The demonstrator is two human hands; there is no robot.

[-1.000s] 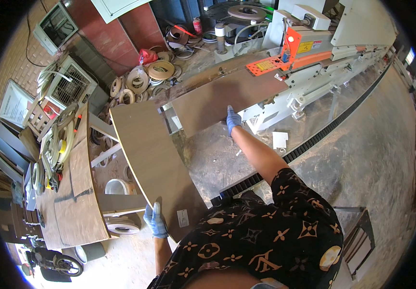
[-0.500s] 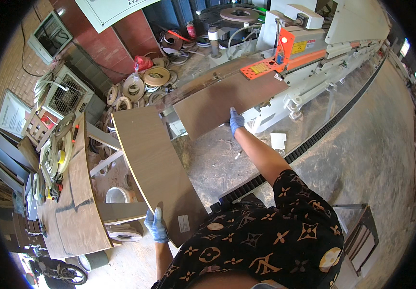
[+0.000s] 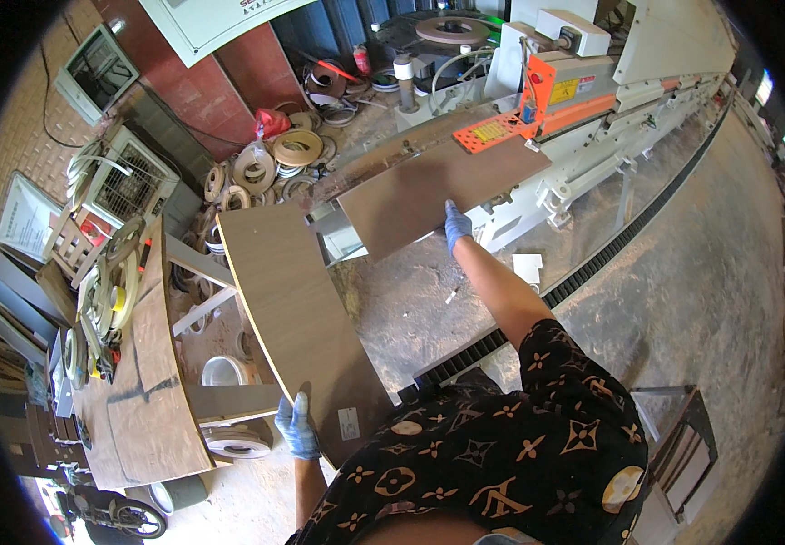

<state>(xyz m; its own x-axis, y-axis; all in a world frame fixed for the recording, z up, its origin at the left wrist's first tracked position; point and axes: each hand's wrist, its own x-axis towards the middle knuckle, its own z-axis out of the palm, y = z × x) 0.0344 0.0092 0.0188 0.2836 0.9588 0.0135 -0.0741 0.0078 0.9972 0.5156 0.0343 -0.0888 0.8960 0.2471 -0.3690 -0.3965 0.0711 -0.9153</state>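
Near board [image 3: 306,313] is held at its lower left edge by the gloved left hand [image 3: 298,427], closed on the edge; far board [image 3: 438,193] lies flat on the machine [image 3: 583,136], by the orange guard [image 3: 492,133]; its near edge is touched by the gloved right hand [image 3: 457,225], fingers together, grip underneath can't be told; both probably stiff, fairly heavy, smooth-faced, chip-prone at corners; best taken two-handed by long edges.

The bare right forearm [image 3: 505,289] stretches forward, its blue-gloved right hand [image 3: 457,226] farthest from the body. The blue-gloved left hand [image 3: 297,429] sits close in, digits pointing forward.
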